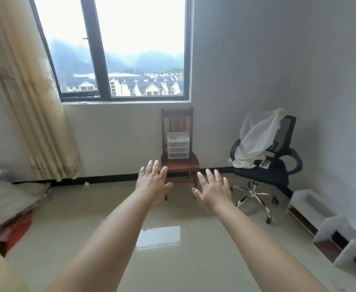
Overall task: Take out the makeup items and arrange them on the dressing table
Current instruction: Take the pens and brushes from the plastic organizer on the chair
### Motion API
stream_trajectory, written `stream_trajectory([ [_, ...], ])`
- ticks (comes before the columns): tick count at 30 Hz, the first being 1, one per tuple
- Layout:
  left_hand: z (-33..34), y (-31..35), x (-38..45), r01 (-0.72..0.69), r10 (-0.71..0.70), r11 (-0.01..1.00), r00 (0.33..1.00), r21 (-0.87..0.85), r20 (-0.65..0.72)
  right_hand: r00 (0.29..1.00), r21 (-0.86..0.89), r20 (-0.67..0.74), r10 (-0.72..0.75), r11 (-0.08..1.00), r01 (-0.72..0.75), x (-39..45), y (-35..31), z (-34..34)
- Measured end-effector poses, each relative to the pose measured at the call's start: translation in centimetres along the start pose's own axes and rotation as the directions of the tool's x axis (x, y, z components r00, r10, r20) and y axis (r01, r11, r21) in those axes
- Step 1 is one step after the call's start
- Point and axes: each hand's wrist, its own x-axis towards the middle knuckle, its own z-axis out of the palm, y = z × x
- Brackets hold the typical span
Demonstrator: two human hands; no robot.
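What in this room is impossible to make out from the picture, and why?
- Small clear plastic drawer unit on the wooden chair, head view: too far and small to tell what its drawers hold.
- Black office chair: its back is partly hidden by a pale draped cloth.
- White foam pieces at right: cut off by the frame edge.
- A dressing table: none in view.
- Left hand and right hand: palms face away.

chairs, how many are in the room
2. A wooden chair stands under the window with a small drawer box on its seat; an office chair with a white cloth over its back stands right of it. Others may be out of view.
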Motion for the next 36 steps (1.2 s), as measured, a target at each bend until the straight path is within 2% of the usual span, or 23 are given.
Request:
stream_trajectory([
  [3, 2.0, -3.5, 7.6, 0.022, -0.023, 0.999, 0.998, 0.031, 0.052, 1.0, 0.006, -0.017, 0.005, 1.0, -0.005, 8.1, -0.7, 1.6],
  [6, 2.8, -6.1, 15.8, 0.024, -0.026, 0.999, 0.999, 0.04, 0.042, 0.997, -0.014, -0.072, 0.014, 1.0, -0.015, 16.4, 0.3, 1.4],
  [12, 4.8, -7.7, 31.0, -0.006, 0.005, 1.0, 0.999, 0.003, 0.036, 0.99, -0.053, -0.089, 0.109, 0.992, -0.114, 31.1, 4.0, 4.0],
  [18, 7.7, -8.6, 48.6, 0.007, -0.009, 1.0, 0.999, 0.026, 0.048, 0.991, -0.033, -0.085, 0.102, 0.994, -0.106, 49.0, 7.7, 7.2],
  [23, 9.4, -10.1, 61.5, 0.027, -0.028, 0.999, 0.998, 0.028, 0.063, 0.995, -0.017, -0.047, 0.089, 0.996, -0.09, 62.1, 10.5, 9.4],
  [30, 15.0, -15.8, 77.7, 0.07, -0.077, 0.996, 0.985, 0.051, 0.152, 0.998, -0.004, 0.049, 0.05, 0.999, -0.05, 78.7, 10.0, 15.0],
  [33, 18.0, -18.8, 85.8, 0.05, -0.065, 0.996, 0.978, 0.078, 0.198, 0.994, 0.012, 0.071, 0.083, 0.996, -0.084, 86.7, 9.7, 18.2],
  [36, 21.5, -21.6, 93.7, 0.004, -0.025, 0.996, 0.968, 0.086, 0.248, 0.981, 0.027, 0.149, 0.127, 0.991, -0.133, 93.8, 9.0, 21.8],
])
